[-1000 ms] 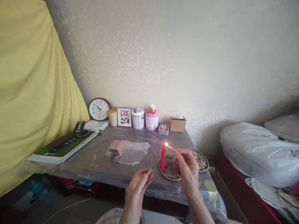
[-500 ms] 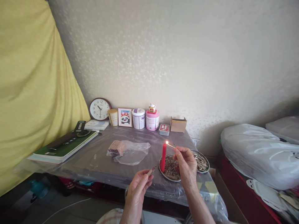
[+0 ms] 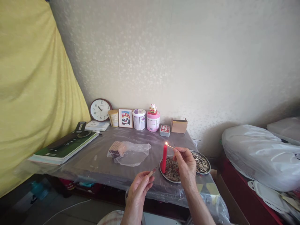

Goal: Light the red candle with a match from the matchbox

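Note:
My right hand (image 3: 186, 165) pinches a burning match (image 3: 170, 146) and holds its flame against the wick of an upright red candle (image 3: 164, 158). The candle stands in a round metal dish (image 3: 162, 172) filled with dark burnt matches and red wax. A second metal dish (image 3: 206, 162) with several pale matchsticks sits just right of it, partly behind my right hand. My left hand (image 3: 140, 189) grips a small matchbox (image 3: 152, 172) at the table's front edge, left of the candle dish.
The plastic-covered table (image 3: 98, 162) holds a clear bag of matchboxes (image 3: 127, 151), books (image 3: 62, 148), a clock (image 3: 100, 109), tins (image 3: 138, 119), a framed picture, a red box (image 3: 165, 130) and an open carton (image 3: 178, 125) along the wall. A white bag (image 3: 257, 153) lies at right.
The view has shifted slightly. My right hand has kept the lit match at the candle's wick, and my left hand with the matchbox has barely moved.

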The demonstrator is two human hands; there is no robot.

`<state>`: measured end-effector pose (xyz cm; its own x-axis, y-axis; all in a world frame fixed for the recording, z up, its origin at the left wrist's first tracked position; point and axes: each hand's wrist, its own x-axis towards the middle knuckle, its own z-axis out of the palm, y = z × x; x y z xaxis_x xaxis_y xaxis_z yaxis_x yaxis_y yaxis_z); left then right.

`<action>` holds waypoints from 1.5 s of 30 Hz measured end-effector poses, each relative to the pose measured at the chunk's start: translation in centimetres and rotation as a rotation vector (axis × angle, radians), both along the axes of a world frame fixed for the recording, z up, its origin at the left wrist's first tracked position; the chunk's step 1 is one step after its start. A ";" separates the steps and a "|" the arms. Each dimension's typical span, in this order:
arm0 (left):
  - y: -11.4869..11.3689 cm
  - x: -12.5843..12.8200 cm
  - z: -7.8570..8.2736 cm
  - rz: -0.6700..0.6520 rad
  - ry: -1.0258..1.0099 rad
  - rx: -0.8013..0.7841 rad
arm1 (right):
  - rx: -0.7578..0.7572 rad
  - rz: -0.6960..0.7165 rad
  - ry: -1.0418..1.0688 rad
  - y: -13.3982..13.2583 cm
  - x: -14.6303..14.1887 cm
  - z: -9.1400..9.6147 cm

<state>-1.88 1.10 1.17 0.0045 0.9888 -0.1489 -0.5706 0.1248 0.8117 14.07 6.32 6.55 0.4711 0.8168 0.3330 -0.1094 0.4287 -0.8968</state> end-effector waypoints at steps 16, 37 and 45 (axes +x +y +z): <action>0.1 0.1 0.2 0.019 0.008 -0.022 | -0.015 -0.008 -0.023 0.1 0.0 -0.1; -0.2 0.1 0.7 0.034 -0.015 -0.036 | -0.016 -0.021 -0.031 -0.7 0.5 1.2; 0.2 0.1 0.3 0.021 -0.044 -0.039 | 0.083 -0.069 0.021 -2.3 4.3 4.2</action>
<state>-1.81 1.27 1.43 -0.0087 0.9823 -0.1870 -0.6082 0.1432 0.7808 18.33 4.03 10.75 0.5326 0.7523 0.3877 -0.0956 0.5086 -0.8557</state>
